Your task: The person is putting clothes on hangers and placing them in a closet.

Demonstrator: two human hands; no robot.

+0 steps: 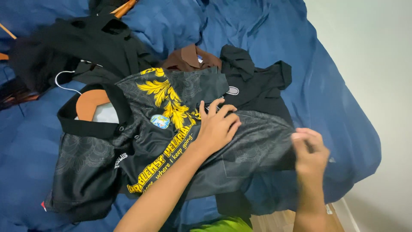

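Left hand: we see our left hand (216,128) lying flat, fingers spread, on the black shirt (171,141) with the yellow leaf pattern.
Right hand: our right hand (310,151) pinches the shirt's edge at the right; it looks blurred.
Shirt: it lies spread on the blue bedsheet (326,86), its black collar around a wooden hanger (91,103).
Beneath: we see a brown garment (189,58) and another black garment (257,83) partly under it.
Upper left: a heap of dark clothes (86,45).
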